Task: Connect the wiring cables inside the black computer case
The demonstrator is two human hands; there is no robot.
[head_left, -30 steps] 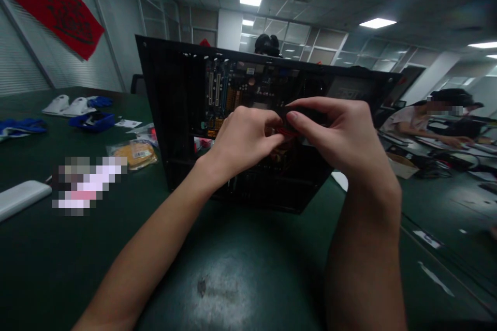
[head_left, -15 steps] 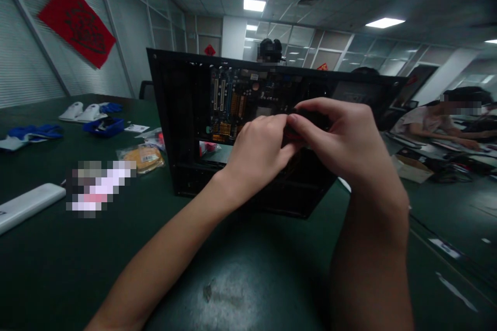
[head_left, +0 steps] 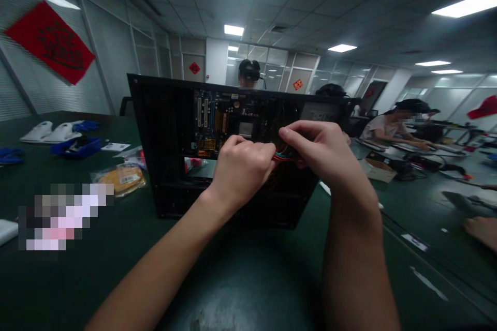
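Note:
A black computer case (head_left: 166, 199) stands upright on the green table with its side open towards me. Inside it shows a motherboard (head_left: 228, 108) with pale slots and a square metal part. My left hand (head_left: 244, 168) is closed around a bundle of thin coloured cables (head_left: 285, 156) in front of the case opening. To its right, my right hand (head_left: 320, 147) is pinched, thumb against forefinger, at the same bundle; its lower fingers curl behind the wires. The cable ends are hidden by my hands and the dark interior.
Left of the case lie a yellow item in a clear bag (head_left: 122, 178), a blue tray (head_left: 75, 147) and white-and-blue gloves (head_left: 54, 132). A person (head_left: 399, 124) sits at the right, near an open cardboard box (head_left: 378, 169). Another person's hand (head_left: 481, 230) shows at the right edge.
My view has turned right and tilted up. My hands have moved slightly apart, and the red and blue-green wires between them now show.

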